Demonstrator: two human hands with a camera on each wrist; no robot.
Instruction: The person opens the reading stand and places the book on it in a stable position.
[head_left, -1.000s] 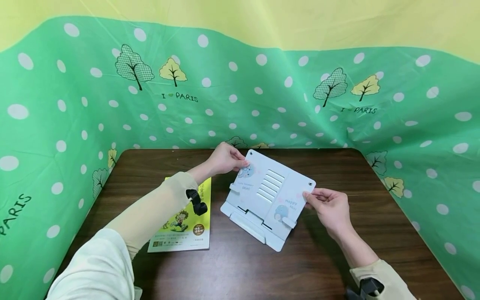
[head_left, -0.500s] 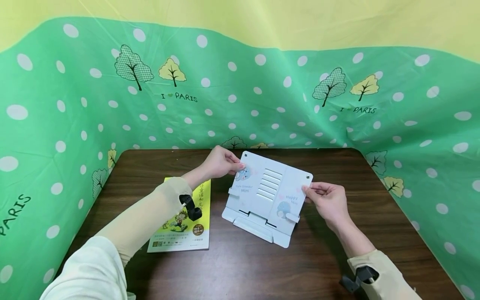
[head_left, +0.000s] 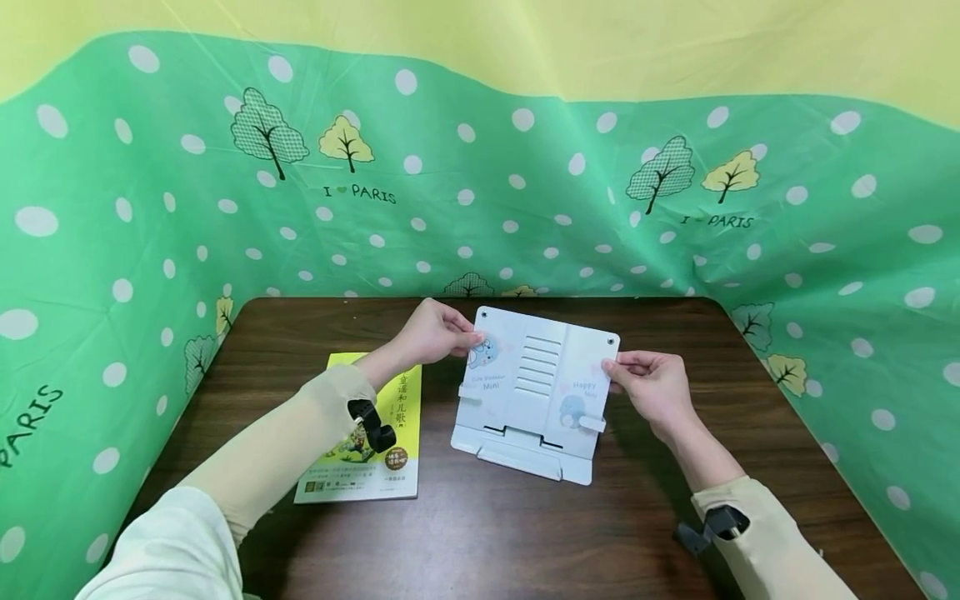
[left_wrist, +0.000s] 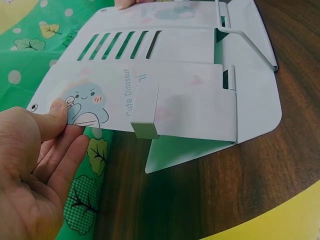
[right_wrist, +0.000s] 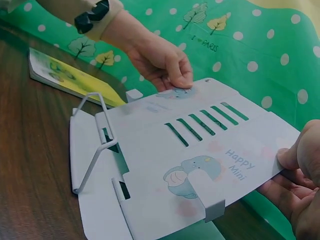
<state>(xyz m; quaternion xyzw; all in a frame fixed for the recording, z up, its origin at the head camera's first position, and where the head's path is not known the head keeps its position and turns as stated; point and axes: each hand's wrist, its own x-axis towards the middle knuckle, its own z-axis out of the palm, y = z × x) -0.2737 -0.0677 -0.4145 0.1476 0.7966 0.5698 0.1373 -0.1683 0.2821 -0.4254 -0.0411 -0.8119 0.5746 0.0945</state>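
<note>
A white book stand (head_left: 536, 392) with blue dinosaur prints leans back in the middle of the table. Slots run down its center, and a wire page rest (right_wrist: 95, 145) lies along the lower edge. My left hand (head_left: 435, 333) pinches its left edge near the top corner, thumb on the printed face. On the opposite edge, my right hand (head_left: 651, 387) pinches the panel below the right corner. A small side clip (left_wrist: 146, 112) folds over the edge on each side. Behind the panel, a base plate (left_wrist: 185, 152) angles away on the tabletop.
A yellow children's book (head_left: 375, 467) lies flat left of the stand, partly covered by my left forearm. The dark wooden table (head_left: 480, 542) is enclosed at the back and sides by green dotted cloth (head_left: 480, 225).
Both hands have turned the book stand so that its lower edge lies more level toward me. The left hand has shifted left and nearer; the right hand has moved slightly away from me.
</note>
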